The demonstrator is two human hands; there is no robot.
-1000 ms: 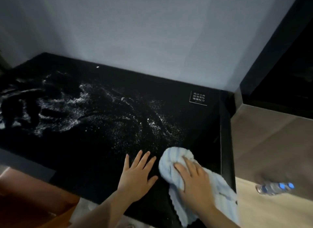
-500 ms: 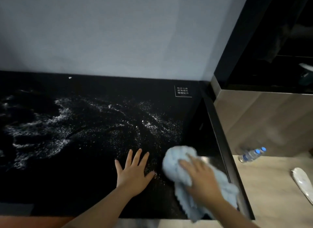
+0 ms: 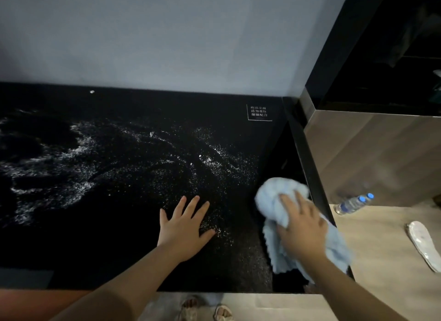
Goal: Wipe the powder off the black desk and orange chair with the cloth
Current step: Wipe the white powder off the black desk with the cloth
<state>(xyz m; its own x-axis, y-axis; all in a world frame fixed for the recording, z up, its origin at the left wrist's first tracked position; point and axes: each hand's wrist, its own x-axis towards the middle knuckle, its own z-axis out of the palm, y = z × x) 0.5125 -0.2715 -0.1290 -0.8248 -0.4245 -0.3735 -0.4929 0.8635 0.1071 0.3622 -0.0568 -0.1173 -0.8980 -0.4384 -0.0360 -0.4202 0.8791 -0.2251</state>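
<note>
One light-blue cloth [image 3: 278, 201], fluffy and bunched, sits at the lower right of the black table [image 3: 95, 249], close to its right edge, with a tail trailing toward the bottom of the frame. White powder [image 3: 71, 158] lies in streaks and specks over the table's left and centre. Two hands show. The right hand [image 3: 303, 225] lies on the cloth, fingers curled over the bunch and gripping it. The left hand [image 3: 183, 227] rests palm-down on the table left of the cloth, fingers straight and spread apart. One plastic bottle [image 3: 353, 203] lies on the pale wooden surface at right.
</note>
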